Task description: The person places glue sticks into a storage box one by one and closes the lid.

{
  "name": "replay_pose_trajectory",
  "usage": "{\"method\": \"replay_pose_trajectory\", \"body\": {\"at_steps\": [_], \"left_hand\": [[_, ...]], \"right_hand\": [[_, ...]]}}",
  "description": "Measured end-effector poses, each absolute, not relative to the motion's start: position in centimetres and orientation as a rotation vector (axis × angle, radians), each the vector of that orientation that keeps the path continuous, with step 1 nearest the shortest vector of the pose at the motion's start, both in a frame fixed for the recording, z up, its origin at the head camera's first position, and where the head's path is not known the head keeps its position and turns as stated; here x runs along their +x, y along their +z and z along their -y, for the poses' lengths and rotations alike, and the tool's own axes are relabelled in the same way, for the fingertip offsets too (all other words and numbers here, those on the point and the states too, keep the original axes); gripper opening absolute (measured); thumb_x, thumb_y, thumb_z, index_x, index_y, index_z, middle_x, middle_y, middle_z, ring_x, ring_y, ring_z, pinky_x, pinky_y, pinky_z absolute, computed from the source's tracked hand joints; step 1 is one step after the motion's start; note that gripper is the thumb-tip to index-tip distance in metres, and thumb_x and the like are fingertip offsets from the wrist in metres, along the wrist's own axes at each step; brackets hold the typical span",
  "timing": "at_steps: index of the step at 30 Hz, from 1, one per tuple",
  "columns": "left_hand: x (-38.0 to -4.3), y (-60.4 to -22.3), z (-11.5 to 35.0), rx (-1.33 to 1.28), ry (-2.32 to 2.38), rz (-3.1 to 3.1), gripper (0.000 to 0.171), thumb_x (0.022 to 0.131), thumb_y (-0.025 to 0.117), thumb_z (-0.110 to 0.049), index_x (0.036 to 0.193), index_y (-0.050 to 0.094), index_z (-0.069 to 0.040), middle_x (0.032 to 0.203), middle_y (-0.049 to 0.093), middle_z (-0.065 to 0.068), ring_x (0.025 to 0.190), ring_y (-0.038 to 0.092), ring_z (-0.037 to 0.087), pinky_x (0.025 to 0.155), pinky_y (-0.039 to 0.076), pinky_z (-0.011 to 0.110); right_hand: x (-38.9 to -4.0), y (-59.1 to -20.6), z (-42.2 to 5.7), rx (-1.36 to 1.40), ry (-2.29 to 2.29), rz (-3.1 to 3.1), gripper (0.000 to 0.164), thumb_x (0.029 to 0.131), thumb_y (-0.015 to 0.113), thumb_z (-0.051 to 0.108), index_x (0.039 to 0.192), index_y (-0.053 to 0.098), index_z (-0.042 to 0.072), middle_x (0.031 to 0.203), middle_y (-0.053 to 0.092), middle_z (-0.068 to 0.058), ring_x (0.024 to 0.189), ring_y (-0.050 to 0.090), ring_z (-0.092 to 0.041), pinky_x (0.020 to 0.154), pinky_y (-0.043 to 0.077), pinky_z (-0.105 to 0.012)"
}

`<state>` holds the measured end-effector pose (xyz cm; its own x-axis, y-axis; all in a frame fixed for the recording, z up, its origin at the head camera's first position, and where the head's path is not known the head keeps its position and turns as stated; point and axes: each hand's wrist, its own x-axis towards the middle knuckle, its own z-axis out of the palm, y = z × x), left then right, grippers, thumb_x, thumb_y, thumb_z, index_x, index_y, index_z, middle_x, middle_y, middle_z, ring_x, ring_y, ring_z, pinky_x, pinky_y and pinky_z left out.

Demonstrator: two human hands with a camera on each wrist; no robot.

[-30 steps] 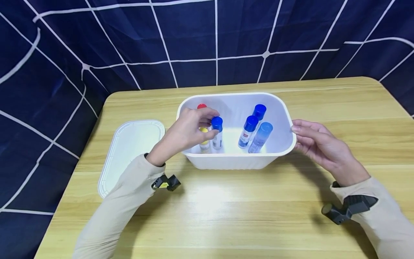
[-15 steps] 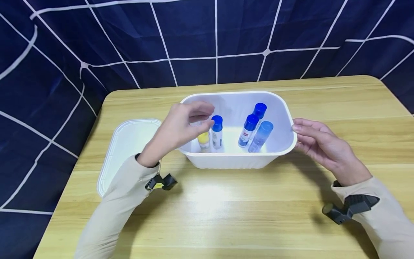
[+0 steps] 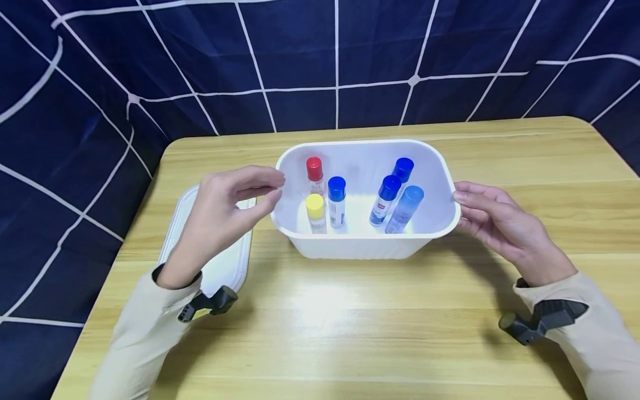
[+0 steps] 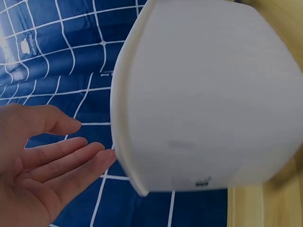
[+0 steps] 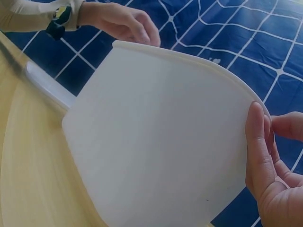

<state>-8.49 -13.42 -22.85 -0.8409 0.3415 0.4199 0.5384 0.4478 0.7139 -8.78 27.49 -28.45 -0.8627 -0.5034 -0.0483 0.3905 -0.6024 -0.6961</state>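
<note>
My left hand [image 3: 225, 214] hovers over the white lid, just left of the white plastic box [image 3: 357, 247], holding nothing; its fingers are slightly bent, with the thumb apart. In the left wrist view its fingertips come close to the box's rim; contact is unclear. My right hand [image 5: 272, 175] pinches the rim at the other end, thumb at the edge and fingers against the outer wall. Inside the box stand glue-stick-like tubes: red-capped [image 3: 315, 169], yellow-capped [image 3: 315, 206] and blue-capped [image 3: 337, 191] at left. At right are two blue-capped tubes [image 3: 385, 200] and a translucent blue one [image 3: 406, 208].
A flat white lid [image 3: 227, 266] lies on the wooden table [image 3: 340, 328] left of the box, partly under my left hand. Dark blue cloth [image 3: 300, 55] with white lines hangs behind the table and at its left. Each wrist carries a small black camera [image 3: 207, 304].
My left hand has drawn away from the blue-capped tube at left and moved left out of the box, uncovering the red-capped and yellow-capped tubes. My right hand stays at the rim.
</note>
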Motion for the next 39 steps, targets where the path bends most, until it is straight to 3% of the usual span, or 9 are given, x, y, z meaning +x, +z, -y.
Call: {"method": "replay_pose_trajectory", "body": {"at_steps": [5, 13, 24, 27, 33, 39], "left_hand": [[-7.5, -23.6, 15.8, -0.659, -1.261, 2.489, 0.013, 0.086, 0.069, 0.001, 0.098, 0.072, -0.001, 0.096, 0.072, 0.005, 0.089, 0.067, 0.006, 0.081, 0.055, 0.018], [-5.5, -26.2, 21.2, -0.403, -1.087, 2.637, 0.012, 0.085, 0.069, 0.001, 0.097, 0.072, 0.001, 0.09, 0.073, 0.013, 0.083, 0.058, -0.016, 0.075, 0.049, 0.004], [-3.4, -29.1, 26.2, -0.141, -0.914, 2.819, 0.015, 0.083, 0.072, -0.004, 0.095, 0.071, 0.004, 0.086, 0.072, 0.02, 0.071, 0.049, -0.026, 0.062, 0.044, -0.001], [-3.2, -29.6, 27.1, -0.083, -0.806, 2.885, 0.013, 0.083, 0.073, -0.007, 0.091, 0.072, 0.003, 0.081, 0.072, 0.017, 0.065, 0.049, -0.02, 0.056, 0.042, 0.003], [-2.9, -29.7, 28.3, 0.069, -0.665, 3.166, 0.02, 0.089, 0.066, -0.02, 0.078, 0.069, -0.004, 0.065, 0.062, 0.002, 0.06, 0.048, 0.011, 0.049, 0.036, 0.024], [-2.8, -30.0, 29.0, 0.163, -0.637, 3.477, 0.037, 0.097, 0.056, -0.031, 0.067, 0.059, -0.008, 0.059, 0.053, -0.003, 0.057, 0.046, 0.015, 0.052, 0.036, 0.028]], "right_hand": [[-9.0, -28.5, -27.4, -0.212, -2.422, -1.02, 0.034, 0.101, 0.03, -0.009, 0.113, 0.061, -0.01, 0.104, 0.068, -0.021, 0.093, 0.07, -0.026, 0.079, 0.058, -0.033], [-9.1, -28.5, -27.5, -0.232, -2.406, -1.063, 0.034, 0.1, 0.03, -0.01, 0.113, 0.062, -0.009, 0.103, 0.069, -0.02, 0.092, 0.07, -0.024, 0.078, 0.059, -0.032], [-8.9, -28.8, -27.9, -0.251, -2.41, -1.043, 0.035, 0.1, 0.029, -0.01, 0.114, 0.061, -0.01, 0.104, 0.068, -0.021, 0.094, 0.07, -0.025, 0.08, 0.058, -0.033], [-8.8, -28.8, -28.0, -0.248, -2.414, -1.03, 0.035, 0.1, 0.029, -0.01, 0.114, 0.061, -0.01, 0.105, 0.068, -0.021, 0.094, 0.07, -0.025, 0.08, 0.058, -0.033], [-8.9, -29.0, -28.2, -0.256, -2.423, -1.028, 0.036, 0.1, 0.028, -0.01, 0.114, 0.061, -0.01, 0.105, 0.068, -0.021, 0.094, 0.07, -0.026, 0.08, 0.058, -0.034], [-9.2, -29.0, -28.1, -0.252, -2.416, -1.048, 0.035, 0.1, 0.029, -0.011, 0.114, 0.061, -0.01, 0.104, 0.068, -0.021, 0.093, 0.07, -0.025, 0.08, 0.058, -0.033]]}}
